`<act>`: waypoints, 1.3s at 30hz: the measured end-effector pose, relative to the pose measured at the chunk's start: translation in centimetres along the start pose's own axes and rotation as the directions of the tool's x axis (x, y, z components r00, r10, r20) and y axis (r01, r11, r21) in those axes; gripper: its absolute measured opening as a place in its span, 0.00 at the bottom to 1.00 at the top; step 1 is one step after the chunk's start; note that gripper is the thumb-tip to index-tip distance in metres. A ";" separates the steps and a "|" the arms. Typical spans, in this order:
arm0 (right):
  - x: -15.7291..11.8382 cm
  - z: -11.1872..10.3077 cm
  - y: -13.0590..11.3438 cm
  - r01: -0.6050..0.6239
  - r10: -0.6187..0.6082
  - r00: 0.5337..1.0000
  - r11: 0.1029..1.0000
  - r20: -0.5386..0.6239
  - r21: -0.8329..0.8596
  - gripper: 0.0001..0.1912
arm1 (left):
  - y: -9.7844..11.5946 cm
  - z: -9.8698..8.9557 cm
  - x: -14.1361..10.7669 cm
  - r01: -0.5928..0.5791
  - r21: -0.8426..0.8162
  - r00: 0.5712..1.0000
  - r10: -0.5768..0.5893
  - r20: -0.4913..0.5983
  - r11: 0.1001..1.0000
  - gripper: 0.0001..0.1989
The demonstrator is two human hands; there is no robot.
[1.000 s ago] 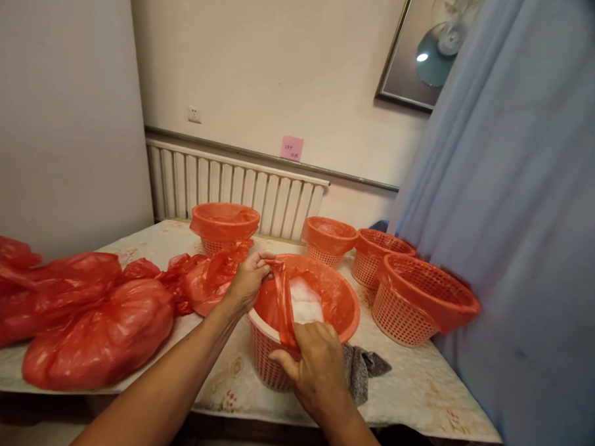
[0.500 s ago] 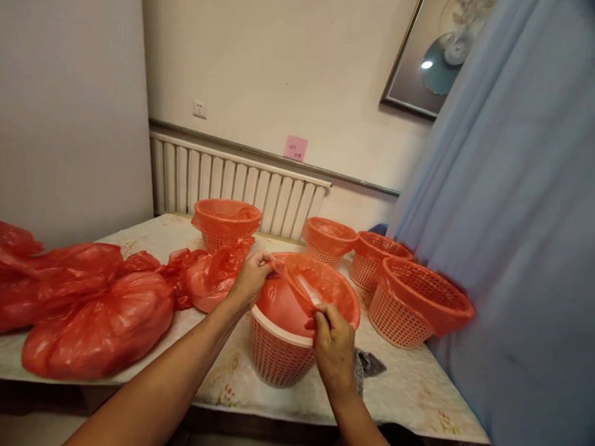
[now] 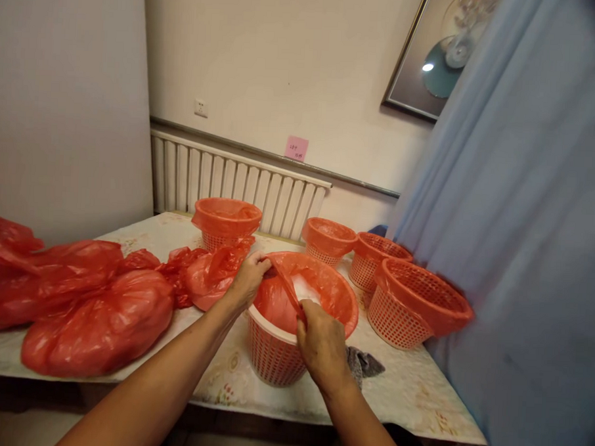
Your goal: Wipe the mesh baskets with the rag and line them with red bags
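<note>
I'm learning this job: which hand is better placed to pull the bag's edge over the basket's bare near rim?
Probably the right hand: it grips the bag's edge close to the basket's bare near rim, while the left hand holds the bag farther back, at the left side.

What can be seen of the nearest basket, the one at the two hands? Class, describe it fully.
The basket is round, pale and plastic-looking, with rows of small holes in its wall. It stands upright on the cloth-covered table. A red bag lines it and covers the far rim; the near rim is bare. Something white lies inside. The left hand and right hand hold the bag's edge; whether either touches the basket itself is unclear.
</note>
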State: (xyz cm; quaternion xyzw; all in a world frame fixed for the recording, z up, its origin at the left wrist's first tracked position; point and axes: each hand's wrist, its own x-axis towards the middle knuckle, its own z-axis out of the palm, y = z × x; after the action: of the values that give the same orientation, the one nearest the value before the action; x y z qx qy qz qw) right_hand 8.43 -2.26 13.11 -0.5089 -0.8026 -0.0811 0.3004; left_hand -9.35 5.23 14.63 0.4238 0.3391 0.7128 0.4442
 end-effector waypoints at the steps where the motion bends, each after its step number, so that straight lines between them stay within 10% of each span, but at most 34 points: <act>1: 0.1 -0.2 0.5 0.004 -0.004 1.000 1.000 0.000 -0.026 0.09 | 0.0 -0.1 0.0 0.003 0.005 1.000 -0.003 -0.006 1.000 0.05; 10: 0.6 -2.7 8.2 0.067 -0.083 0.994 0.972 -0.065 -0.227 0.15 | -0.6 -1.1 0.1 0.004 0.021 1.000 -0.003 -0.020 1.000 0.06; 21: 3.8 -2.0 14.4 -0.180 0.106 0.973 0.904 -0.206 -0.388 0.11 | -1.5 -0.3 0.6 -0.025 0.078 1.000 0.025 0.001 0.997 0.06; 27: 8.0 -1.5 12.2 -0.107 0.152 0.948 0.980 -0.278 0.171 0.13 | -1.5 0.3 0.6 -0.018 0.097 1.000 0.017 0.011 0.995 0.08; 34: 7.3 -2.5 9.0 -0.115 -0.092 0.976 0.545 0.196 0.830 0.13 | -1.4 0.0 0.6 -0.008 0.112 1.000 0.006 0.015 0.994 0.08; 37: 6.8 -3.0 11.7 -0.163 0.209 0.976 0.515 0.061 0.841 0.12 | -1.5 0.0 0.6 -0.010 0.112 1.000 0.008 0.017 0.994 0.07; 39: 6.6 -2.9 14.5 -0.286 0.490 0.871 0.554 -0.029 0.782 0.12 | -1.6 0.1 0.6 -0.011 0.107 1.000 0.010 0.017 0.994 0.07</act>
State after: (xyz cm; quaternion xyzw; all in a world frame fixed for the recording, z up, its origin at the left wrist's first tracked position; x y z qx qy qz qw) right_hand 20.16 8.32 16.64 -0.4874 -0.5845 0.2681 0.5907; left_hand -8.90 6.41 13.50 0.4545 0.3709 0.6925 0.4198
